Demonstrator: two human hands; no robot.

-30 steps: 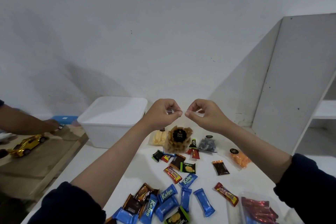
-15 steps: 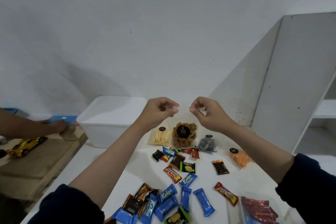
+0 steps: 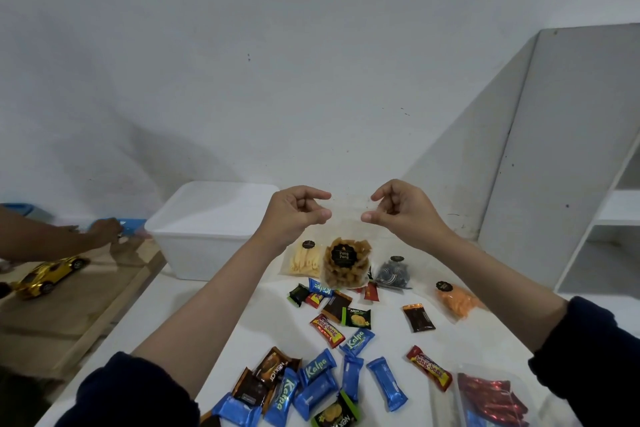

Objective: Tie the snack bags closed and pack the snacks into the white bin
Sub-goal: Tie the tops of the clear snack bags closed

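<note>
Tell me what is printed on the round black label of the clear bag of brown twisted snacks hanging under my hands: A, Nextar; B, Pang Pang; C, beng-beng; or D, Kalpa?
B: the round black label on the clear bag of brown twisted snacks reads "Pang Pang"; the other three names are on small wrappers lying on the white table.

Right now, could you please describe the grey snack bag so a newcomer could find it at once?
Start at the white bin by the wall. A row of clear bags runs right from it: yellow sticks, brown Pang Pang, then the grey snack bag. Only it holds dark grey swirled pieces.
</note>
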